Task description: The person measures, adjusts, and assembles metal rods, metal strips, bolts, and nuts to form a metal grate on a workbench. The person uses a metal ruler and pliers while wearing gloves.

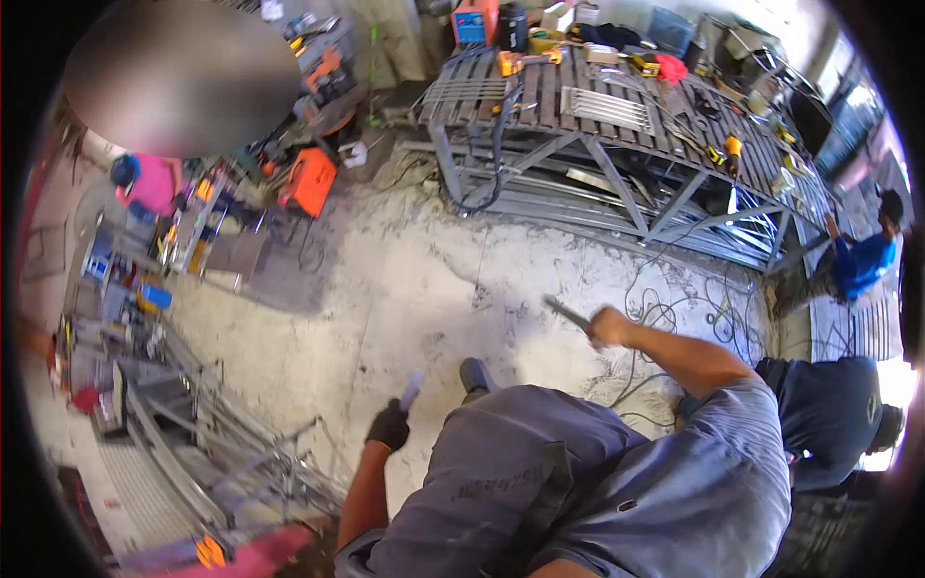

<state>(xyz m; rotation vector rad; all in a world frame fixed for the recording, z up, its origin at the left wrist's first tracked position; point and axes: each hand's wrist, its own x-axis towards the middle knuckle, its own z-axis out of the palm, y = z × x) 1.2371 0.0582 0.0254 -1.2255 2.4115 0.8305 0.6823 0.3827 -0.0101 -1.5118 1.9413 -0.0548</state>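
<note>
My left hand (389,425), in a dark glove, is closed around a pale, flat, blurred piece (411,390) that points up and away from my body. On the other side, my bare right hand (608,328) grips a dark, narrow bar-like tool (567,313), its free end slanting up to the left. Both hands are held apart above the pale, marked floor (424,289). One shoe (475,376) shows between them, below my grey shirt.
A slatted metal workbench (540,96) with tools stands ahead right. Cables (655,313) lie on the floor before it. Metal frames (222,443) are piled at left, near an orange machine (308,181). People in blue (864,262), dark (824,414) and pink (154,183) clothing are around.
</note>
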